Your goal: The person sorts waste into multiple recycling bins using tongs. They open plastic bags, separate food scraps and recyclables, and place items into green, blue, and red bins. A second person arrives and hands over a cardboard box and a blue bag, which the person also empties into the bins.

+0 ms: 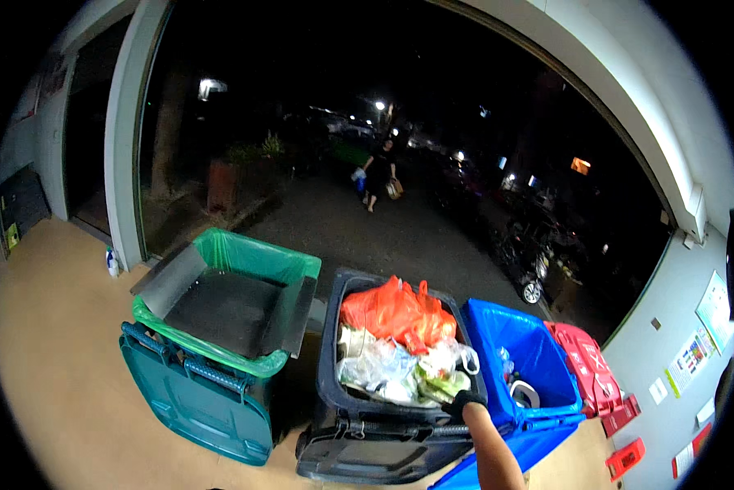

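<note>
Four bins share one row, with the black bin (328,367) as reference: green bin (285,265) to its left, blue bin (506,322) just to its right, red bin (583,371) farther right. The right hand (467,402), in a dark glove, lies at the near right corner of the black bin; whether its fingers curl round the rim or press on the waste is hidden, so their grip cannot be told. The left hand is out of view. Inside the black bin, a red bag (400,314) occupies the far half and clear bags (375,371) the near half.

Probable hazards: the contents sit close to the black bin's rim, so a jolt could send the red bag over the far edge. The clear bags look thin; dragged against the rim, they may tear and leak. Loose pieces dislodged at the right corner could drop into the blue bin, mixing the waste. The black lid (375,453) hangs down the bin's near side, where it could catch a foot, and a hard pull on the near rim might tip the bin. Beyond the black bin, outdoors, stands a person (379,175) with loads in both hands, a possible collision should the bin roll outward.
</note>
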`<state>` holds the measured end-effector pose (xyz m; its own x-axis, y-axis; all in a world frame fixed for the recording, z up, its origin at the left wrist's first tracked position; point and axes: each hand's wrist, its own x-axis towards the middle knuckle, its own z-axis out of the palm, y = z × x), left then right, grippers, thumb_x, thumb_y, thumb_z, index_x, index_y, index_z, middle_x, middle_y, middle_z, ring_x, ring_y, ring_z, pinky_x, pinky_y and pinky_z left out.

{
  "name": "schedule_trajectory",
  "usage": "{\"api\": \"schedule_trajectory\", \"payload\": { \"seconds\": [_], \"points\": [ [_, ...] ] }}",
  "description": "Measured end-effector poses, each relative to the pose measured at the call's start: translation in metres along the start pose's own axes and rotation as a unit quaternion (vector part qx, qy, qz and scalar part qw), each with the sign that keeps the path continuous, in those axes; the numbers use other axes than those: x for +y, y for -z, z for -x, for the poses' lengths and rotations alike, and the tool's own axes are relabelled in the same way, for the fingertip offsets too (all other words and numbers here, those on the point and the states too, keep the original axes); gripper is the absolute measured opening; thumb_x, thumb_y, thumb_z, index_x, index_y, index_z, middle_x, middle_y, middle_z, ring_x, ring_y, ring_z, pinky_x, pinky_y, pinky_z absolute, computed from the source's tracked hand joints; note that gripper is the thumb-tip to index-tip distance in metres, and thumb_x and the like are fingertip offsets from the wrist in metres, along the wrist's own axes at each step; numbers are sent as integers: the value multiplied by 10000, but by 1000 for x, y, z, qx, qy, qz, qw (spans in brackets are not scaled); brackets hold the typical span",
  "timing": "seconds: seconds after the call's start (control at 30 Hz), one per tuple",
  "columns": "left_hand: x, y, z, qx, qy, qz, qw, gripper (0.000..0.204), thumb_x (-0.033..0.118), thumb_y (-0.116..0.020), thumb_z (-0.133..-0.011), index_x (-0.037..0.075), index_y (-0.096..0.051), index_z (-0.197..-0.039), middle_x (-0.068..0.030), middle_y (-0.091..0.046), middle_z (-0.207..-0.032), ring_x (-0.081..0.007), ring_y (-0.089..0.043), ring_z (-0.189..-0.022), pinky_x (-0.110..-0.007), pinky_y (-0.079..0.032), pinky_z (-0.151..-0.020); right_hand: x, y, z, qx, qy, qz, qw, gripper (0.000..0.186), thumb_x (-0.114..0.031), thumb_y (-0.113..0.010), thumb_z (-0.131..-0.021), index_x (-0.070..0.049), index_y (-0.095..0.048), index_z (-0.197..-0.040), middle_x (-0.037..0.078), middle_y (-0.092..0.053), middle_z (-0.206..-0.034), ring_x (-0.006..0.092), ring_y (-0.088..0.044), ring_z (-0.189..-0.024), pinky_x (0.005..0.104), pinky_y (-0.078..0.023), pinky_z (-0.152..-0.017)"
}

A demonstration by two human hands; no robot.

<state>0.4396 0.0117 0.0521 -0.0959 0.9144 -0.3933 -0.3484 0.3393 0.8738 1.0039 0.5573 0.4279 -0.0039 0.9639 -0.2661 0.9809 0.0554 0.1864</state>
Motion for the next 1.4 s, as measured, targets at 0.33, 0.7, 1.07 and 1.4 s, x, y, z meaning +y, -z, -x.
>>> {"api": "schedule_trajectory", "payload": {
  "seconds": [0.33, 0.7, 1.07, 1.4],
  "points": [
    [62, -118, -80, 62, 78, -88, 991, 302, 207, -545, -957, 20, -605, -1186, -126, -681, -1006, -243, -678, -791, -360, -549, -641, 22, 45, 4, 38, 62, 61, 996, 697, -652, -553, -782, -138, -641, -1245, 114, -543, -1382, 269, -482, -1299, 355, -356, -1094],
    [104, -238, -110, 90, 44, -89, 991, 295, 235, -553, -950, 35, -615, -1157, -124, -682, -973, -250, -672, -755, -373, -543, -618, 17, 57, -68, -5, 150, 33, 988, 694, -610, -607, -779, -141, -581, -1290, 114, -562, -1293, 245, -500, -1207, 359, -378, -1017],
    [24, -249, -37, 173, 140, -33, 974, 291, 264, -562, -942, 49, -624, -1129, -122, -683, -941, -256, -666, -719, -386, -538, -595, -8, 47, -126, -1, 179, 32, 983, 630, -609, -640, -779, -125, -629, -1182, 114, -614, -1102, 229, -560, -1016, 366, -430, -860],
    [-37, -218, 11, 195, 170, -5, 966, 289, 289, -569, -936, 63, -633, -1104, -120, -684, -912, -262, -660, -686, -398, -533, -574, 36, 35, -74, -24, 202, 22, 979, 584, -608, -670, -778, -110, -673, -1084, 115, -662, -929, 215, -615, -842, 373, -478, -718]
  ]
}}
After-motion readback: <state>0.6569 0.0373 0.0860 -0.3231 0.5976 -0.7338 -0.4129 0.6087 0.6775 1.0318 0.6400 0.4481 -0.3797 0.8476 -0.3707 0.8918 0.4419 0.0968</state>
